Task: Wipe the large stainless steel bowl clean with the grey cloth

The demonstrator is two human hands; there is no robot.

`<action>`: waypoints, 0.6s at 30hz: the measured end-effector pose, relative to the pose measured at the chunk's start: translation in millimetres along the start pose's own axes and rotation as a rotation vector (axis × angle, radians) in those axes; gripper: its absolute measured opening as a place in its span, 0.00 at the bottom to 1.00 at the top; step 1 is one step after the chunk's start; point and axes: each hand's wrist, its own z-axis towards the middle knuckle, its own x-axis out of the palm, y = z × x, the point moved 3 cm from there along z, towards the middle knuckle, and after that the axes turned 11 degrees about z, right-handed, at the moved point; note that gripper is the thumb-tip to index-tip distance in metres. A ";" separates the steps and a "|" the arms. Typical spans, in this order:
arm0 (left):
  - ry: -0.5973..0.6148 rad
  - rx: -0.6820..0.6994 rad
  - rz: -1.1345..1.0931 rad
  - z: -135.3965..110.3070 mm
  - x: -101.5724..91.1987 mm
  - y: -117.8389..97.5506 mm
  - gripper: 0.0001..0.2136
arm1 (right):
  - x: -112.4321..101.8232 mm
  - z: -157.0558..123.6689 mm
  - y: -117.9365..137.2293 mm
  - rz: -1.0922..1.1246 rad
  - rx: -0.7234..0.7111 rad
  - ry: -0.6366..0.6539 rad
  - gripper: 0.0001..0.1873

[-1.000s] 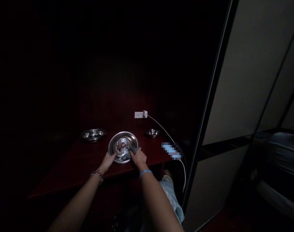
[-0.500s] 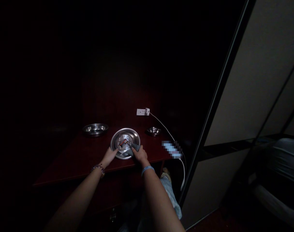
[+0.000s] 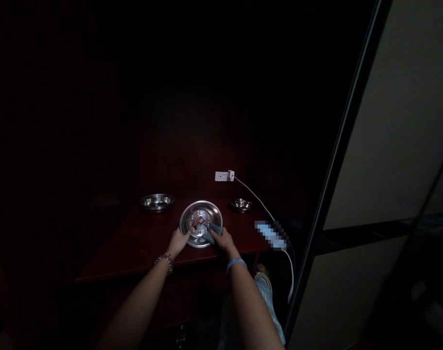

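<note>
Here, our left hand grips the near left rim of a metal plate, tilted toward us over the table, while our right hand pinches a gray cloth against the plate's near right side. A label marks the plate's center. Behind the plate, we see a large bowl left, a small bowl right and a wall socket beyond.

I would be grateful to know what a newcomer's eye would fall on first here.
Probably the shiny metal dish just below the middle, tilted towards the camera, with the left grip on its edge and the right grip holding a grey cloth against it. Next, perhaps, the white wall socket above and behind it, and the pixelated pale-blue patch at the right of the dark red tabletop.
</note>
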 end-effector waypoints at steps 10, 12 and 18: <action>-0.037 0.054 0.000 -5.3 -5.8 -13.7 0.19 | -3.9 -10.3 9.9 -0.064 -0.018 -0.054 0.20; -0.037 0.056 -0.016 -4.8 -6.4 -13.9 0.18 | -4.9 -12.9 11.7 -0.091 -0.014 -0.060 0.21; 0.012 0.038 0.026 -3.6 -5.7 -9.5 0.16 | -6.2 -14.0 11.4 -0.122 -0.003 -0.037 0.23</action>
